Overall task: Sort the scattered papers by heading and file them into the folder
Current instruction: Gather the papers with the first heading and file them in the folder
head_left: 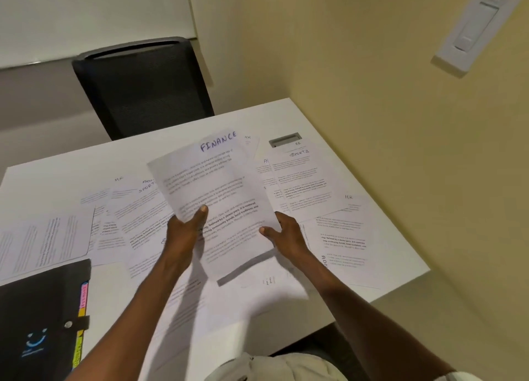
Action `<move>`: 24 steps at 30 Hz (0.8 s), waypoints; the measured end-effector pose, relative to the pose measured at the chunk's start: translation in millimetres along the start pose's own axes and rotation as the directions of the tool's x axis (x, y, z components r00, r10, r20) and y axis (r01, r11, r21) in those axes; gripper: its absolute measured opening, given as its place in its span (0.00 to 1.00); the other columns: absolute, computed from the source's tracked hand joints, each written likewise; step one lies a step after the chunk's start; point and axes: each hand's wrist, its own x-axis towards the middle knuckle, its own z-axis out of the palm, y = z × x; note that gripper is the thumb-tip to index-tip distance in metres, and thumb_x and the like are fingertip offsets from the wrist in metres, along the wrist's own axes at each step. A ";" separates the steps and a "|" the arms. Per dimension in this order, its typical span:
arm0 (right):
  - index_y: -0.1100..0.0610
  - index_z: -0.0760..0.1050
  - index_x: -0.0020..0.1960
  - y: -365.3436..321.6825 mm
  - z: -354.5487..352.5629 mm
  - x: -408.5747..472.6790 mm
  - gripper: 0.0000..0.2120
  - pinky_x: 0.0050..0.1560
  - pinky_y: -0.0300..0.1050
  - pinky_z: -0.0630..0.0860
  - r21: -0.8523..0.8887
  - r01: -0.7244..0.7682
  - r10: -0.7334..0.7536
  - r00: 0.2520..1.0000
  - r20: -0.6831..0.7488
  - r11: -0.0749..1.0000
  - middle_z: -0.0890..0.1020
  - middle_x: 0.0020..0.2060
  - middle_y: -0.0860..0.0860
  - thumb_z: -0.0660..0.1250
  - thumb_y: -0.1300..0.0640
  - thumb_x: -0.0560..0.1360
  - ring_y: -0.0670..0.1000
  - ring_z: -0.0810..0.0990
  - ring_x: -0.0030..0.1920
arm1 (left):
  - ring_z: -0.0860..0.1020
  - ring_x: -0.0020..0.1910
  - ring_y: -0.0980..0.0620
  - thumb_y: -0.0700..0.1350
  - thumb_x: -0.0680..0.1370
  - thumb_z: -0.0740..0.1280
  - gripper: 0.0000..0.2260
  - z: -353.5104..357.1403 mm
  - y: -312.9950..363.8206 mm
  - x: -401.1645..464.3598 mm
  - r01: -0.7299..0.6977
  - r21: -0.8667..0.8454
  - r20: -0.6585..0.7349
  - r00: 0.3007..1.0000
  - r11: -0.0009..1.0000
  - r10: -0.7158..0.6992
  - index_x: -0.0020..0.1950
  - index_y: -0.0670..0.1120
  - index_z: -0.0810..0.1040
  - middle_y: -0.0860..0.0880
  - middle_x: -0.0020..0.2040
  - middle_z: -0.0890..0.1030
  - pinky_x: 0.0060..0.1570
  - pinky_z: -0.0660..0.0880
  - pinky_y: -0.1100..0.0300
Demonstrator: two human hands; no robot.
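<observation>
A sheet headed FINANCE is lifted above the table, tilted. My left hand grips its lower left edge, thumb on top. My right hand holds its lower right edge. Under and around it lie several scattered sheets: one headed SPORTS at the right, HR sheets near the right edge, and others marked ADMIN and SPORTS at the left. The black folder, shut with a snap strap and showing coloured tabs, lies at the lower left.
The white table ends against a yellow wall on the right. A cable hatch sits at the table's far side. A black mesh chair stands behind the table. More printed sheets lie above the folder.
</observation>
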 end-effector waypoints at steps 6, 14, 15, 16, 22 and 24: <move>0.53 0.80 0.46 -5.5 -19.1 15.8 0.04 0.36 0.28 0.71 -0.079 -0.009 0.023 0.986 0.168 0.997 0.82 0.39 0.39 0.74 0.56 0.74 0.36 0.78 0.37 | 0.85 0.45 0.53 0.40 0.75 0.74 0.10 -0.6 -5.6 8.2 0.030 -0.004 -0.033 0.999 1.000 -0.030 0.54 0.50 0.82 0.53 0.47 0.87 0.45 0.82 0.55; 0.63 0.68 0.66 66.5 -102.6 37.5 0.29 0.61 0.57 0.72 -0.772 -0.342 0.208 0.940 -0.272 0.535 0.69 0.66 0.66 0.62 0.41 0.75 0.64 0.70 0.65 | 0.84 0.44 0.55 0.37 0.78 0.71 0.09 29.5 -14.8 0.3 0.038 -0.040 -0.264 0.963 0.998 -0.047 0.55 0.49 0.80 0.55 0.47 0.86 0.44 0.81 0.58; 0.64 0.64 0.69 74.6 -114.0 37.2 0.33 0.63 0.59 0.70 -0.775 -0.417 0.255 0.908 -0.332 0.475 0.63 0.70 0.69 0.63 0.41 0.75 0.67 0.65 0.68 | 0.84 0.46 0.54 0.36 0.78 0.70 0.10 29.7 -15.0 -2.5 0.040 -0.046 -0.282 0.958 0.998 -0.052 0.57 0.48 0.80 0.54 0.49 0.85 0.47 0.80 0.56; 0.64 0.59 0.73 84.0 -124.3 39.1 0.38 0.65 0.62 0.66 -0.775 -0.460 0.310 0.884 -0.352 0.433 0.56 0.73 0.71 0.64 0.39 0.75 0.69 0.59 0.72 | 0.84 0.48 0.53 0.36 0.78 0.70 0.12 29.9 -15.6 -5.6 0.041 -0.053 -0.300 0.952 0.998 -0.055 0.59 0.48 0.79 0.53 0.51 0.85 0.48 0.79 0.55; 0.56 0.43 0.80 117.6 -164.2 50.8 0.46 0.71 0.68 0.55 -0.861 -0.356 0.407 0.892 -0.197 0.364 0.41 0.77 0.66 0.65 0.37 0.76 0.68 0.45 0.77 | 0.84 0.45 0.55 0.37 0.77 0.71 0.10 20.2 -11.0 -24.6 0.046 -0.055 -0.427 0.902 0.997 -0.065 0.55 0.49 0.80 0.56 0.47 0.85 0.39 0.80 0.60; 0.58 0.47 0.79 113.5 -166.3 57.7 0.42 0.71 0.65 0.58 -0.873 -0.355 0.364 0.903 -0.227 0.335 0.46 0.77 0.67 0.65 0.41 0.77 0.67 0.49 0.77 | 0.84 0.45 0.56 0.38 0.77 0.71 0.11 11.4 -6.0 -30.1 0.039 -0.032 -0.477 0.877 0.999 -0.049 0.57 0.50 0.79 0.58 0.47 0.85 0.38 0.79 0.63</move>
